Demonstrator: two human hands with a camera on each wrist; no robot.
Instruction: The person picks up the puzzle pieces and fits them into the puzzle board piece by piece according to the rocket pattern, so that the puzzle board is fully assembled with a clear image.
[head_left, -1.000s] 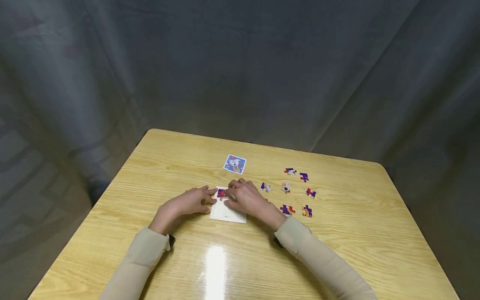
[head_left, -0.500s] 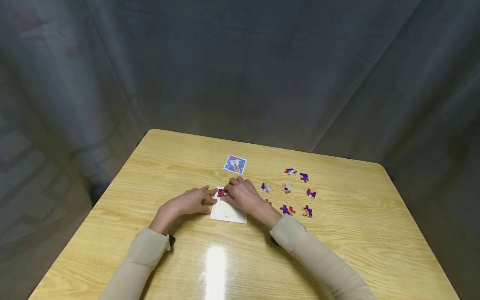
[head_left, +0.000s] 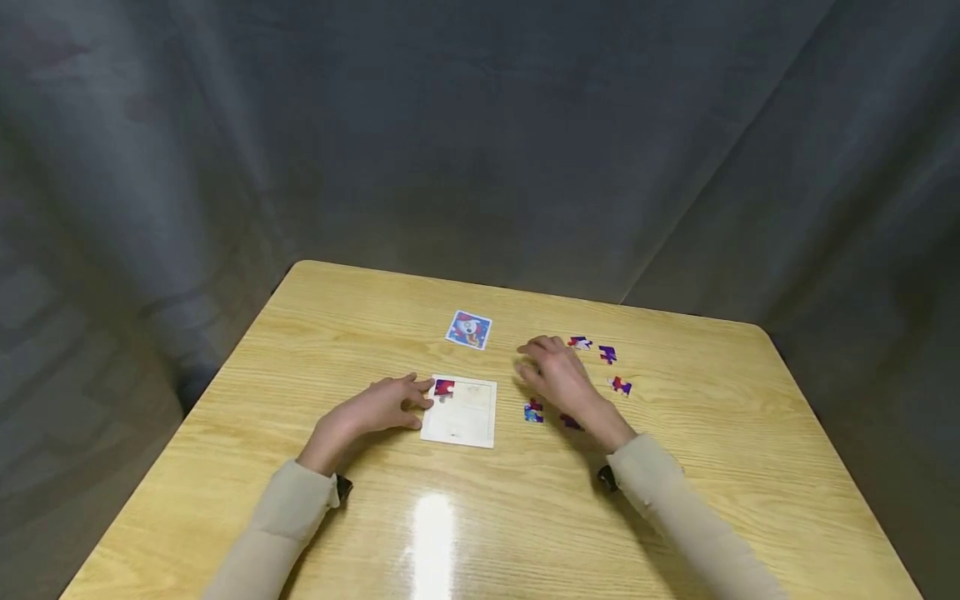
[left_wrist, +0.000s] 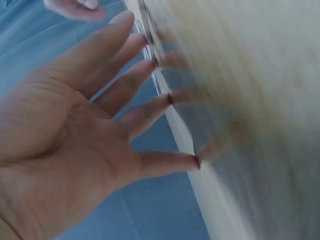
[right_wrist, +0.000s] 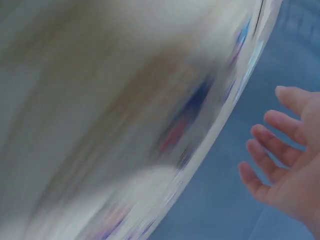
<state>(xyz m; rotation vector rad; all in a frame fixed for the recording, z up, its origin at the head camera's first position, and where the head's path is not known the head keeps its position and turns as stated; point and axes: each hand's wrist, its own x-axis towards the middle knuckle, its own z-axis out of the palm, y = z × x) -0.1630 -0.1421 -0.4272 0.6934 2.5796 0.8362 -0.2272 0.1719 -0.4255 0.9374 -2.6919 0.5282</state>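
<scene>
A square white puzzle tray lies on the table, with one red and purple puzzle piece in its far left corner. My left hand rests at the tray's left edge, fingers spread; the left wrist view shows the fingertips touching down on the surface. My right hand is above the loose pieces right of the tray, fingers relaxed and nothing held, as the right wrist view also shows. Near it lie a blue and red piece and a dark purple piece, partly under the wrist.
More loose pieces lie farther right: a red and white piece, a purple piece and a red and purple piece. A square picture card lies behind the tray. Grey curtains hang behind the wooden table.
My right hand has let go of the piece at the tray's far left corner and moved right, over the loose pieces. My left hand has stayed at the tray's edge.
</scene>
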